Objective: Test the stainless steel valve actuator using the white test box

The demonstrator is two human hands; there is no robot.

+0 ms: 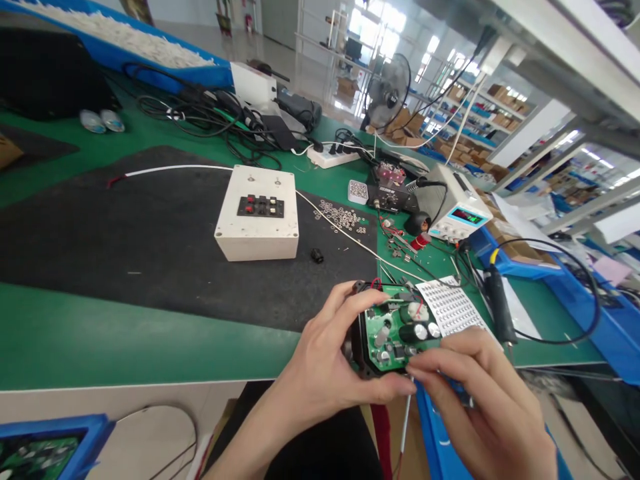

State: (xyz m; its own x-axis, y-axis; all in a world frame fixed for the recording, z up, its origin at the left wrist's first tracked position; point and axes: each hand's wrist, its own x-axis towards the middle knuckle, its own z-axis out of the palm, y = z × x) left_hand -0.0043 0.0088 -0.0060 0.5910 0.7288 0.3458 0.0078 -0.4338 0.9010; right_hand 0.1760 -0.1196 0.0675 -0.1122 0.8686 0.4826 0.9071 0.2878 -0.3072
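Observation:
My left hand [320, 353] is closed around a black housing [361, 340], thumb along its near edge and fingers over the far side. A green circuit board [374, 330] with capacitors and other parts sits in the housing, facing up. At the board's near right corner, the thumb and fingertips of my right hand [480, 393] are pinched together. What lies between them is hidden, though a bluish metallic bit shows below the fingers. From beneath the housing hangs a white cable [406, 423]. A sheet with rows of small marks [450, 305] lies behind the board.
A white box with push switches [257, 243] stands on the black mat [165, 267], a small black part [317, 255] beside it. Small rings [340, 217] lie scattered behind. To the right are a power supply [453, 207] and a soldering iron [500, 303] with its looping cable.

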